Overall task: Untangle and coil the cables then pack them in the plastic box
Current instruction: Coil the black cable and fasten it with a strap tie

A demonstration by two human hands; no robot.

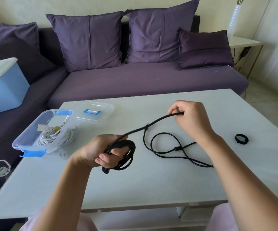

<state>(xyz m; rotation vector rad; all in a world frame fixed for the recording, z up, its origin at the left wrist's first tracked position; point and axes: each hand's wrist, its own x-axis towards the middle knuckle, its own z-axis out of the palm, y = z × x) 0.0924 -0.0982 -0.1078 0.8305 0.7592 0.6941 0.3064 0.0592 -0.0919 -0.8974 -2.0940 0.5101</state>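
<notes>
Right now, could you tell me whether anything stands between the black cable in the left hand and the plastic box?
Nothing visible does: bare table lies between the black cable coiled in the left hand and the plastic box. A white cable sits in the box, and the black cable's uncoiled part runs to the right hand.

No legible text, label, brand, number anywhere; plastic box (pixel 15 144) unmarked.

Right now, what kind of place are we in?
Most likely a home living room: a purple sofa with cushions, a low white table in front of it, and a vase on a side table in the corner.
</notes>
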